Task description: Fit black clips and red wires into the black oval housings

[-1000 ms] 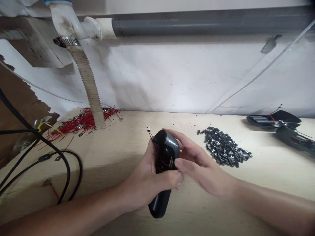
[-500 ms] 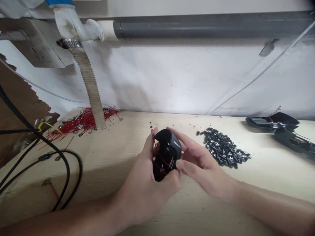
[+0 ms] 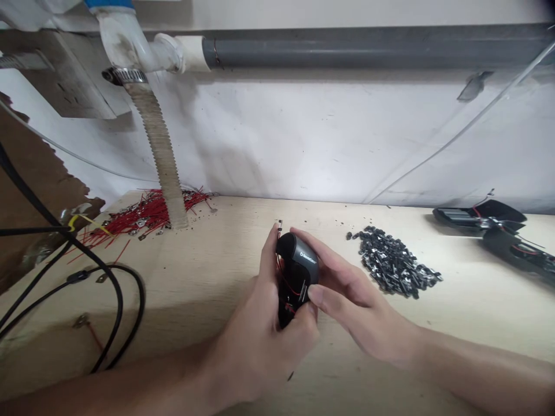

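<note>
I hold a black handheld device shell (image 3: 299, 268) with thin red wires running inside it, above a pale wooden bench (image 3: 208, 271). My left hand (image 3: 264, 335) wraps round its lower part from the left, thumb pressed near the wires. My right hand (image 3: 347, 294) grips its grey-banded upper end from the right, fingers curled over the top. A small wire end sticks up just above the shell.
A heap of small black parts (image 3: 392, 263) lies right of my hands. Black opened shells with wires (image 3: 498, 228) rest at the far right. Red wires (image 3: 143, 214) are piled at the back left beside a ribbed hose (image 3: 160, 150). Black cables (image 3: 104, 289) loop at the left.
The shell has been tilted more upright and drawn into my left palm, so its lower end is now hidden. Both hands stayed closed on it.
</note>
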`<action>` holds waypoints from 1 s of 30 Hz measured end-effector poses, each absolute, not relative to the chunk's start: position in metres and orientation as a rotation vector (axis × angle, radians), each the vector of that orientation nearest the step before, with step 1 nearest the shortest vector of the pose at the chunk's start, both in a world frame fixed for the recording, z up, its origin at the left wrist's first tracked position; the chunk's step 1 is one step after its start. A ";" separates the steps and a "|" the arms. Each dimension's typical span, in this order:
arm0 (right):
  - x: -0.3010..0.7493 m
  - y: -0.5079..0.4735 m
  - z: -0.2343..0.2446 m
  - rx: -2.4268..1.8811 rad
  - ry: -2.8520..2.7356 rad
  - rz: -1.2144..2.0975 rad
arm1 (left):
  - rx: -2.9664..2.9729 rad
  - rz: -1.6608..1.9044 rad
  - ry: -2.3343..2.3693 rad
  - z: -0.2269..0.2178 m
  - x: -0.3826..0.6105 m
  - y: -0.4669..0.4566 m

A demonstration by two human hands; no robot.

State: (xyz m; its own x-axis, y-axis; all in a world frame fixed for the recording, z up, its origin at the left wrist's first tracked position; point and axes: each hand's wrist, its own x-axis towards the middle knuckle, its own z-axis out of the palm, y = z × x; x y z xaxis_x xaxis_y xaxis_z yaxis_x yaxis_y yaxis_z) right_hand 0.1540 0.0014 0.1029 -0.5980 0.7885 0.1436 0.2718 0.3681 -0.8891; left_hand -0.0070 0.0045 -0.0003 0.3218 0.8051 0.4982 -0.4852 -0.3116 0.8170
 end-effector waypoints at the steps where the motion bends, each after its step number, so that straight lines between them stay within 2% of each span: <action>1: 0.154 0.001 0.104 -0.914 -2.072 1.197 | 1.344 1.331 0.318 -0.001 -0.006 0.005; 10: 0.168 0.023 0.096 -0.969 -1.905 1.273 | 1.161 1.557 0.431 0.002 -0.001 0.013; 30: 0.161 0.017 0.100 -1.013 -1.960 1.326 | 1.195 1.625 0.622 0.006 -0.001 0.021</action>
State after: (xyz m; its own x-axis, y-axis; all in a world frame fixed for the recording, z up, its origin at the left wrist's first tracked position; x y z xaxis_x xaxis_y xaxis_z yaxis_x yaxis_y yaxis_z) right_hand 0.1610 0.0174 0.1000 -0.5581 0.8290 0.0356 0.2753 0.2254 -0.9346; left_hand -0.0012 0.0209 0.0064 -0.0292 0.9129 0.4072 -0.4079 -0.3828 0.8289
